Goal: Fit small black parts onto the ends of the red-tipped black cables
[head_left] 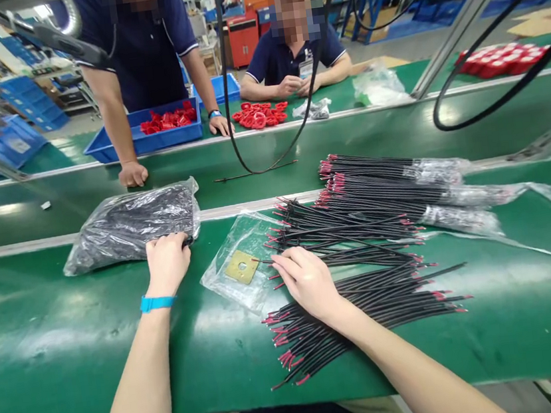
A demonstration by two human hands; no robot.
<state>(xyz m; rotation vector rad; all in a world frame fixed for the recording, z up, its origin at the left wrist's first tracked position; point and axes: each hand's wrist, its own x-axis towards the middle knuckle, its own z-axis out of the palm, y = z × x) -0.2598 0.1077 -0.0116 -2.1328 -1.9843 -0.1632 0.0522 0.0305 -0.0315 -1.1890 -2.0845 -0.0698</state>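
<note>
My left hand, with a blue band at the wrist, rests at the front edge of a clear plastic bag full of black parts. Its fingers are closed on a small black part, only partly visible. My right hand pinches a thin black cable whose red end points left over a yellowish square plate. That plate, with a hole in its middle, lies on a flat clear bag. Loose black cables with red ends spread under and beside my right hand.
Wrapped cable bundles lie at the right. Beyond the ledge, two people stand or sit near a blue tray of red parts and a pile of red rings. A black cord hangs in front of them.
</note>
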